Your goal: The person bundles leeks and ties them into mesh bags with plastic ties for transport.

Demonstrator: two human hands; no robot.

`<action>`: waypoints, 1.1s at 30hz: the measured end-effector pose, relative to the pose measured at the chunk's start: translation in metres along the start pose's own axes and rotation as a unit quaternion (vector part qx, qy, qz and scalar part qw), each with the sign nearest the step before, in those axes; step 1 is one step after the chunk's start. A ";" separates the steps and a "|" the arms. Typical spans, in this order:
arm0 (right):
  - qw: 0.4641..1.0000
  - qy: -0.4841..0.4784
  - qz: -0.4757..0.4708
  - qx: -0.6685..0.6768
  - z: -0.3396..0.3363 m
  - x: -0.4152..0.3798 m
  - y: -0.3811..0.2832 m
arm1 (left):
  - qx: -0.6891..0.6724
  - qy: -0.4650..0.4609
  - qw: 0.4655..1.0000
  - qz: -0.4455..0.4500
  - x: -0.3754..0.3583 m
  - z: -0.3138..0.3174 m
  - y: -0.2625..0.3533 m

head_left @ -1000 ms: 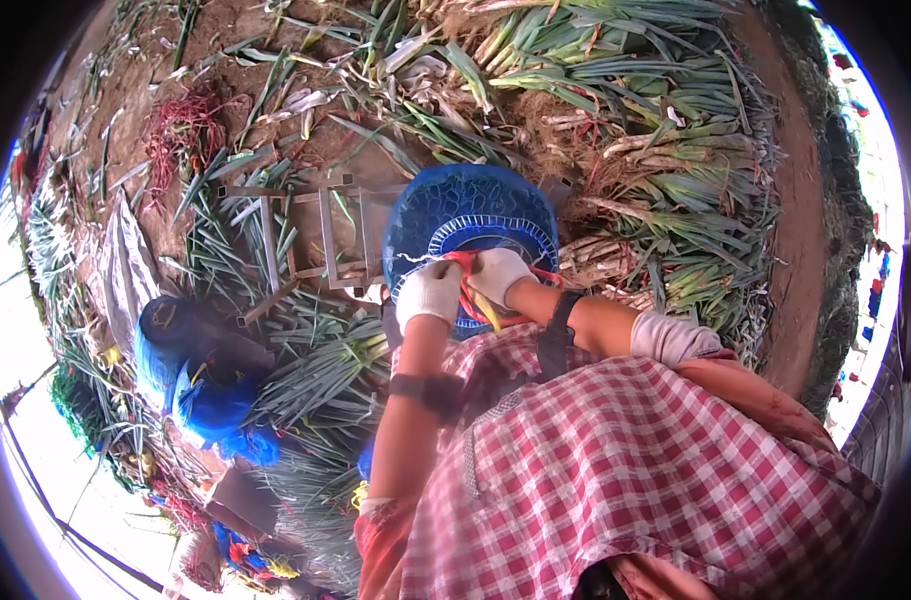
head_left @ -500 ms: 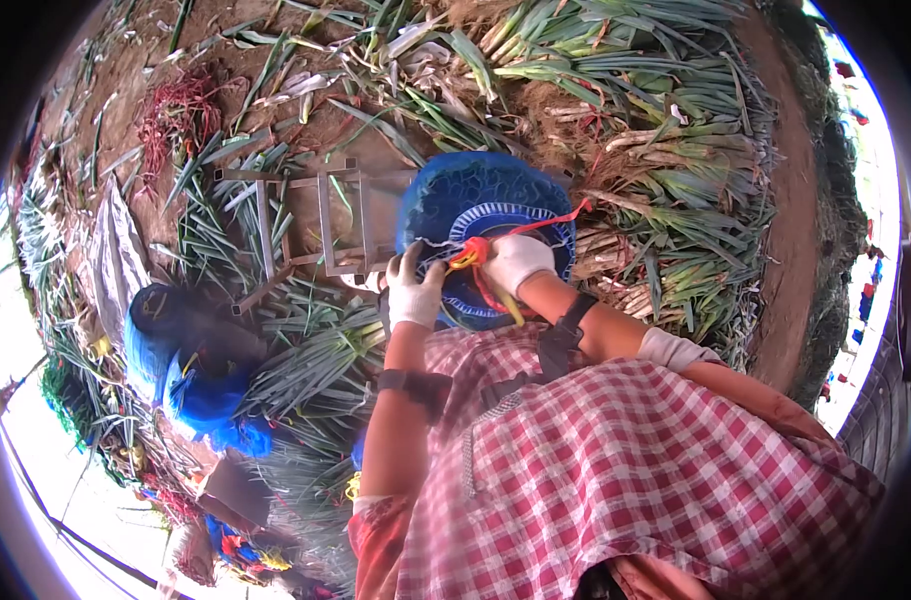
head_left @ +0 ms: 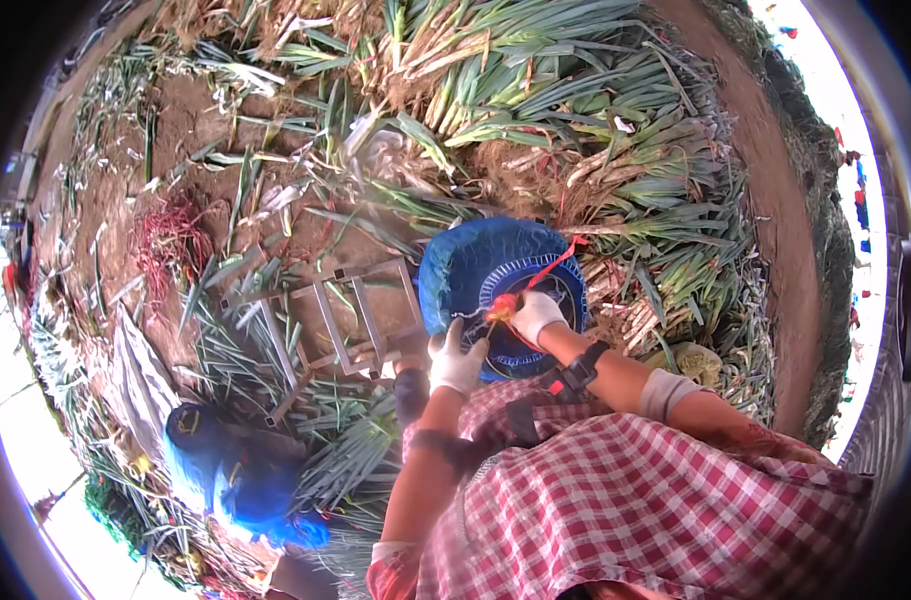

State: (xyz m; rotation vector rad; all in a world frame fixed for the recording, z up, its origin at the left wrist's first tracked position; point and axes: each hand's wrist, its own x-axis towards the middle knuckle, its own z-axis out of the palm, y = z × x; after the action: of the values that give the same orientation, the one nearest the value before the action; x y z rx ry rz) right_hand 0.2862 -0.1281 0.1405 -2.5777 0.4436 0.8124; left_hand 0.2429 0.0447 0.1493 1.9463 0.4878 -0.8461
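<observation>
My right hand (head_left: 538,318), in a white glove with dark fingertips, is closed on a small bunch of red and yellow ties (head_left: 503,306). One red strand trails from it toward the upper right. My left hand (head_left: 458,362), gloved the same way, is just left of the bunch, its fingers bent and apart. A thin strand hangs from the bunch toward its fingertips. Both hands are above a round blue padded seat (head_left: 456,255) with a white-patterned ring, right in front of my checked apron (head_left: 616,490).
Leeks (head_left: 576,80) lie in heaps at the top and right. Left of the seat is a metal frame (head_left: 334,325) with square legs. A blue plastic bundle (head_left: 231,465) sits at lower left, and a tangle of red ties (head_left: 171,240) lies on the soil.
The view has shifted, so seat, frame and hands appear lower and farther right. My right hand still grips the ties, and my left hand stays close beside them.
</observation>
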 end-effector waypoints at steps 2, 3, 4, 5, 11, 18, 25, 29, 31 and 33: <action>0.967 -0.127 0.070 0.211 -0.013 -0.002 -0.004 | -0.035 -0.007 0.999 -0.001 0.004 -0.006 -0.003; 0.869 -0.247 0.138 0.405 -0.019 -0.006 -0.008 | -0.073 -0.016 0.997 -0.005 0.004 -0.008 -0.006; 0.806 -0.281 0.161 0.496 -0.024 -0.015 -0.015 | -0.084 -0.013 0.996 0.003 0.002 -0.012 -0.005; 0.802 -0.282 0.169 0.498 -0.020 -0.015 -0.016 | -0.063 -0.006 0.998 0.010 0.001 -0.016 -0.003; 0.606 -0.397 0.223 0.652 0.003 0.006 -0.026 | -0.061 0.023 0.997 0.044 0.003 -0.023 -0.009; 0.778 -0.314 0.213 0.500 -0.006 0.007 -0.017 | 0.120 0.063 0.988 -0.071 -0.001 -0.021 0.032; 0.979 0.027 -0.181 -0.093 -0.097 -0.001 -0.004 | 0.166 0.117 0.979 -0.021 0.000 -0.020 0.040; 0.923 -0.130 -0.220 -0.289 -0.094 -0.018 -0.001 | 0.166 0.168 0.955 0.181 0.006 -0.007 0.034; 0.938 -0.158 -0.171 -0.258 -0.091 -0.034 0.000 | 0.153 0.161 0.929 0.295 0.013 0.004 0.028; 0.921 -0.153 -0.208 -0.290 -0.074 -0.040 0.020 | 0.183 0.128 0.926 0.305 0.014 0.011 0.031</action>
State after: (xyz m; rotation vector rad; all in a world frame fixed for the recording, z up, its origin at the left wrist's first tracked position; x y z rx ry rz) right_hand 0.2816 -0.1726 0.2143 -2.8130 -0.5041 1.2976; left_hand 0.2683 0.0194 0.1539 2.3733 -0.1585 -0.2887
